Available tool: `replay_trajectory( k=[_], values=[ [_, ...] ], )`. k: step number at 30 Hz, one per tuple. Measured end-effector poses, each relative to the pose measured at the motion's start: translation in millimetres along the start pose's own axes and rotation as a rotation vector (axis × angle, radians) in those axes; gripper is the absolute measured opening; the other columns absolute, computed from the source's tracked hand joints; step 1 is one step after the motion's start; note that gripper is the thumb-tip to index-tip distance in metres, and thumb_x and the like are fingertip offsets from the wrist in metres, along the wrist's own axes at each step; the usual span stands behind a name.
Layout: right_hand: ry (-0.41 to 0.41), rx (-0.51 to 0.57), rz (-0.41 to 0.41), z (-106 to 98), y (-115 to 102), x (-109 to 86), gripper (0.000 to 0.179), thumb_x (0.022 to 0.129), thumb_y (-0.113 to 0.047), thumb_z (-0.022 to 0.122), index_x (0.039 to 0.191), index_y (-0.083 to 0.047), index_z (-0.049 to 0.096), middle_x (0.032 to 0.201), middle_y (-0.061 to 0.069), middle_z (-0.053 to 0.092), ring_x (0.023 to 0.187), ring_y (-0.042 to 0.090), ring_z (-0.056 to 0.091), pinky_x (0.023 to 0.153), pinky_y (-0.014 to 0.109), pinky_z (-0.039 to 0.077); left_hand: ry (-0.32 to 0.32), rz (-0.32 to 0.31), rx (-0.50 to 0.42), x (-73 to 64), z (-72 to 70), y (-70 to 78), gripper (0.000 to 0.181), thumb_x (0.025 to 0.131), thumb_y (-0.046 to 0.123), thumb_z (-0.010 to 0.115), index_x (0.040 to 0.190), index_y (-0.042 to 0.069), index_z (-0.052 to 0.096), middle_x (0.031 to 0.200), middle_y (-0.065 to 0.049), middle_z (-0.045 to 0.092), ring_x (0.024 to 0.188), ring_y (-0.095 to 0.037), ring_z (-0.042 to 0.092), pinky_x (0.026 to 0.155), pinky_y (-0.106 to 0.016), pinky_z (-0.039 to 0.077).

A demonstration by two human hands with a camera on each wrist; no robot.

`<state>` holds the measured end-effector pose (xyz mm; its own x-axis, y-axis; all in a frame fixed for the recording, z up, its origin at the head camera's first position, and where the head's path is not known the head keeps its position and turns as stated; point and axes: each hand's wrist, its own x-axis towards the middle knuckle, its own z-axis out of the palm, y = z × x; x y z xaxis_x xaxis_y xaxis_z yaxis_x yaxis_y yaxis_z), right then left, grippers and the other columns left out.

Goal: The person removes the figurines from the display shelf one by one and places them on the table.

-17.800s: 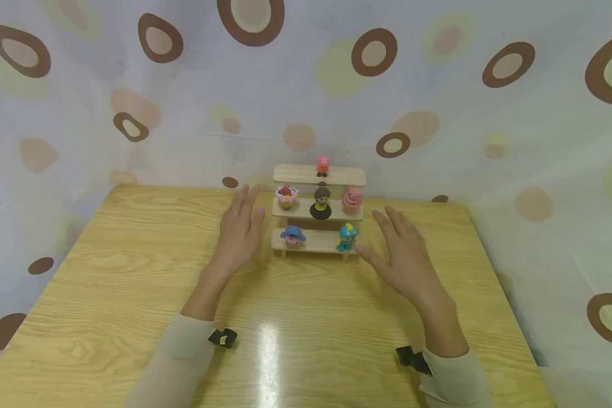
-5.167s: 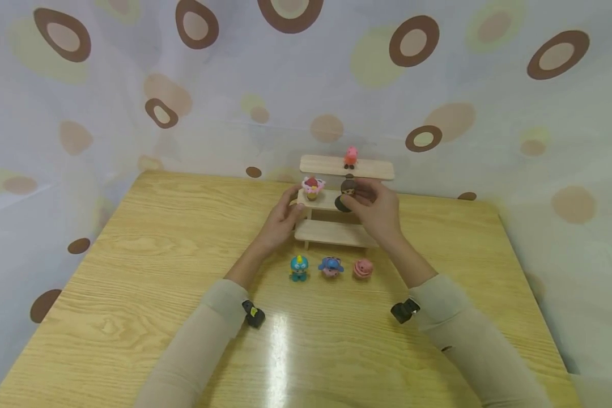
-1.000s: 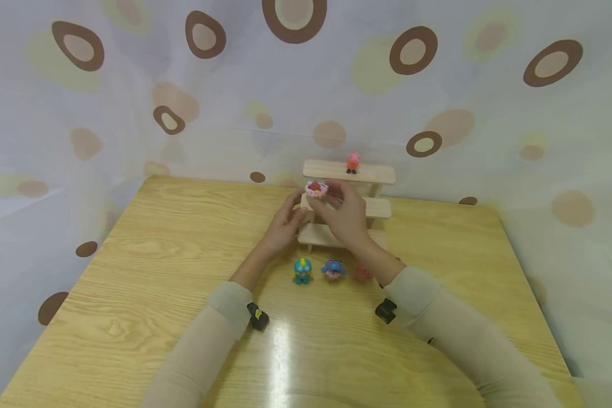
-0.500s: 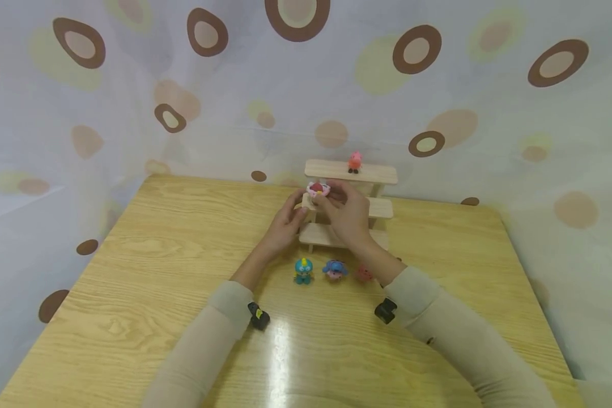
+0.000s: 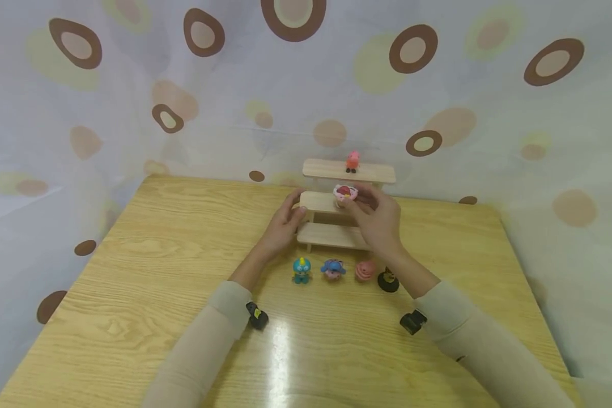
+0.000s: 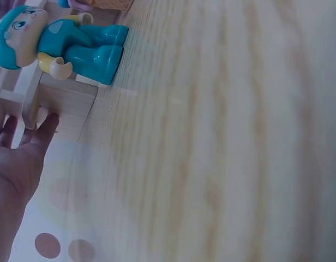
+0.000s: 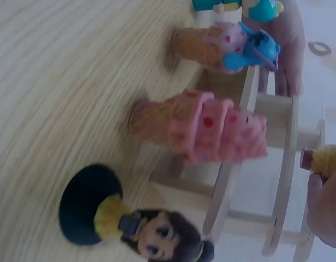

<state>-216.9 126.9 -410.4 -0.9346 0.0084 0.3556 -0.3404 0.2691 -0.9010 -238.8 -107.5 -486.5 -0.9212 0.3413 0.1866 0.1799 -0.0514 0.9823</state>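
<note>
My right hand (image 5: pixel 382 221) pinches a toy ice-cream cone (image 5: pixel 345 193) with a pink-and-white top and red centre, above the middle tier of a three-tier wooden display shelf (image 5: pixel 316 200). In the right wrist view, its cone (image 7: pixel 323 161) shows between the fingers. My left hand (image 5: pixel 281 228) holds the left end of the shelf, thumb in front and fingers behind. In front of the shelf, a row on the table holds a teal figure (image 5: pixel 301 271), a blue-topped cone toy (image 5: pixel 333 270), a pink cone toy (image 5: pixel 364 270) and a doll on a black base (image 5: pixel 388 280).
A pink pig figure (image 5: pixel 353 161) stands on the top tier. The shelf sits near the back edge of the wooden table (image 5: pixel 158 255), close to a patterned curtain (image 5: pixel 285 85). The right forearm passes just beside the doll.
Earlier the toys stood on the shelf; several now line up on the table, the doll being the latest. In the last half second my right hand has moved the ice-cream toy right.
</note>
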Motion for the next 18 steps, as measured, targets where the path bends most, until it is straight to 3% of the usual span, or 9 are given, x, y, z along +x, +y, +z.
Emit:
replay_trajectory(
  k=[6, 11, 18],
  values=[
    [0.029, -0.012, 0.004, -27, -2, -2.2, 0.04, 0.095, -0.012, 0.082, 0.128, 0.004, 0.069, 0.123, 0.018, 0.072, 0.112, 0.022, 0.071, 0.096, 0.02, 0.058, 0.025, -0.007, 0.029, -2.2, -0.9, 2.1, 0.051, 0.116, 0.026, 0.042, 0.165, 0.02, 0.028, 0.161, -0.009, 0.037, 0.146, -0.03, 0.048, 0.108, -0.048, 0.055],
    [0.065, -0.026, 0.018, -55, -2, -9.0, 0.04, 0.095, -0.011, 0.082, 0.128, 0.005, 0.069, 0.123, 0.02, 0.071, 0.106, 0.011, 0.07, 0.093, 0.017, 0.058, 0.001, -0.01, 0.002, -1.5, 0.7, 2.0, 0.052, 0.116, 0.026, 0.041, 0.165, 0.019, 0.026, 0.162, -0.01, 0.035, 0.145, -0.032, 0.049, 0.107, -0.051, 0.056],
    [0.085, -0.078, 0.062, -94, 6, -23.8, 0.04, 0.096, -0.011, 0.081, 0.13, 0.006, 0.068, 0.122, 0.02, 0.072, 0.103, 0.004, 0.07, 0.09, 0.015, 0.058, -0.01, 0.001, -0.009, -1.4, 2.2, 0.5, 0.053, 0.116, 0.027, 0.041, 0.165, 0.017, 0.025, 0.161, -0.011, 0.035, 0.144, -0.036, 0.05, 0.105, -0.046, 0.057]
  ],
)
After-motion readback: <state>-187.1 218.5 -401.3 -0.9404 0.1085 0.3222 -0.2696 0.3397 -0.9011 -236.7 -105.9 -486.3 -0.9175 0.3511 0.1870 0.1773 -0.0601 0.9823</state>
